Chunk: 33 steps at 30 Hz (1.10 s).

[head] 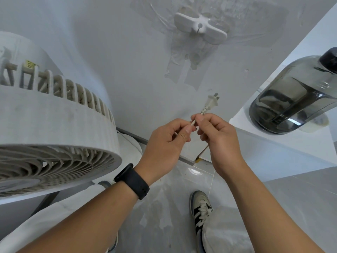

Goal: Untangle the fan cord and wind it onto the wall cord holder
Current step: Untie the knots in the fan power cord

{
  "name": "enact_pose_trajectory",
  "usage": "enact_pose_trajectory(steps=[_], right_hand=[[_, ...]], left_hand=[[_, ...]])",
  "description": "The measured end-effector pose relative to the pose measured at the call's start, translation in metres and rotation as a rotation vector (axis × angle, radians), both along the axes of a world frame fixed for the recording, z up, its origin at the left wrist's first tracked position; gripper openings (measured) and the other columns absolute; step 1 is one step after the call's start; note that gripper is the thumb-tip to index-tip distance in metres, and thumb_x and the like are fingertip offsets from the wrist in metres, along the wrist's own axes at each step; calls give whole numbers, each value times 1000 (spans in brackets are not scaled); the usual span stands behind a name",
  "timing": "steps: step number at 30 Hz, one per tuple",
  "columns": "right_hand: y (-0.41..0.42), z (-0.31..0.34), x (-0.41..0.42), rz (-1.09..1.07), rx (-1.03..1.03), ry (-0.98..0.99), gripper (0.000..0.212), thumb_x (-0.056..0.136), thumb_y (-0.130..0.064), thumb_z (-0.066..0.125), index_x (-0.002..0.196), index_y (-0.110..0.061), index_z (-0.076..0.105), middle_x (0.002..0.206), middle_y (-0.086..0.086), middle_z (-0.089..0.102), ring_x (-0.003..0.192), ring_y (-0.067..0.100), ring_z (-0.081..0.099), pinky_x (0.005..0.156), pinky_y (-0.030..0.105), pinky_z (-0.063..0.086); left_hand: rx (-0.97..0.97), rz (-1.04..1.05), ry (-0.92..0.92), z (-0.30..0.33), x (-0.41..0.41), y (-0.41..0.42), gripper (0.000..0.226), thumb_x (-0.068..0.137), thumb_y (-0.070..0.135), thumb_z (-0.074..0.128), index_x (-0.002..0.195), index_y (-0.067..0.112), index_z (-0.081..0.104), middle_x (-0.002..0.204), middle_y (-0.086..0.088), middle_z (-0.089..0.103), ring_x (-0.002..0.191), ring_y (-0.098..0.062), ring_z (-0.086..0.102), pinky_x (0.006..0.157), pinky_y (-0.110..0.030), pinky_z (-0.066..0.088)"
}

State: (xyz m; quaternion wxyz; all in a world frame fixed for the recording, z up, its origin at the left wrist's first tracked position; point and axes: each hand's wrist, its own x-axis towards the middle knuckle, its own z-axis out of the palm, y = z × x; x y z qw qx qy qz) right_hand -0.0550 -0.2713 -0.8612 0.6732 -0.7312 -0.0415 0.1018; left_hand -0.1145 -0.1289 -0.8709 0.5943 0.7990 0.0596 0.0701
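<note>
A white two-pin plug (210,102) sticks up between my hands on a thin white cord (193,122). My left hand (167,141) pinches the cord just below the plug. My right hand (217,136) pinches the cord at the plug's strain relief, fingers curled. The rest of the cord is hidden behind my hands. The white wall cord holder (200,27) is fixed to the wall above, with no cord on it. A dusty white fan (54,136) stands at the left.
A smoky grey transparent jug (293,95) with a dark lid lies on a white shelf (273,143) at the right. Below is grey tiled floor (173,207), with my shoe (200,209) on it. A black band (132,180) circles my left wrist.
</note>
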Motion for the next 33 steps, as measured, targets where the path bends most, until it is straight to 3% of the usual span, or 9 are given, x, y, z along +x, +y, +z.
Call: enact_pose_trajectory(steps=[6,9,13,16,20,23,28,29,33], right_hand=[[-7,10,12,-286,207,49,18,102,-23,62,92,-22,77,81,-7,66,64,11,47,64,26,42],[-17,17,4,-349,231,76,18,103,-23,61,94,-22,76,81,-8,67,64,10,48,63,26,41],[-22,22,-36,-117,68,112,18,100,-32,62,104,-20,75,87,-5,72,71,12,55,68,29,43],[-20,24,-91,98,-93,81,28,101,-28,64,95,-1,68,82,4,68,66,12,51,65,25,44],[-17,20,-137,66,73,169,22,104,-21,60,89,-5,64,76,7,59,69,15,51,64,26,42],[-18,18,-152,-36,261,240,21,106,-19,52,93,-11,67,74,0,55,66,14,49,62,29,37],[-24,24,-172,-102,504,346,30,106,-23,50,82,-15,65,68,-2,53,62,14,48,61,28,36],[-26,24,-174,-111,427,336,33,105,-26,50,79,-15,66,67,-1,56,62,15,49,61,30,38],[-28,15,-192,-122,-540,24,51,98,-38,49,59,-14,71,63,4,71,63,23,63,67,36,50]], left_hand=[[156,-151,145,-16,4,7,23,106,34,52,110,23,73,88,9,72,88,-19,70,85,-42,57],[236,-157,122,-17,-2,4,22,106,29,54,109,19,73,94,6,74,92,-13,70,86,-44,56],[201,-145,34,-11,-31,7,18,105,24,57,99,22,74,86,7,72,80,-19,67,73,-38,57],[225,-185,-45,-1,-71,0,26,103,20,60,80,31,65,70,19,63,68,-5,58,65,-21,44],[278,-170,-66,1,-116,-2,12,98,28,65,99,20,74,86,6,70,83,-13,64,77,-37,52],[485,-109,-29,-7,-141,8,24,92,27,70,116,26,73,104,4,70,99,-18,64,91,-43,52],[452,-51,44,-10,-170,24,18,97,16,62,108,25,73,102,4,69,97,-17,62,89,-45,52],[422,-36,26,-7,-173,25,17,97,20,60,106,25,74,99,3,69,95,-18,63,88,-45,52],[306,78,-55,2,-188,31,14,96,17,66,103,21,77,91,7,73,89,-9,67,82,-39,56]])
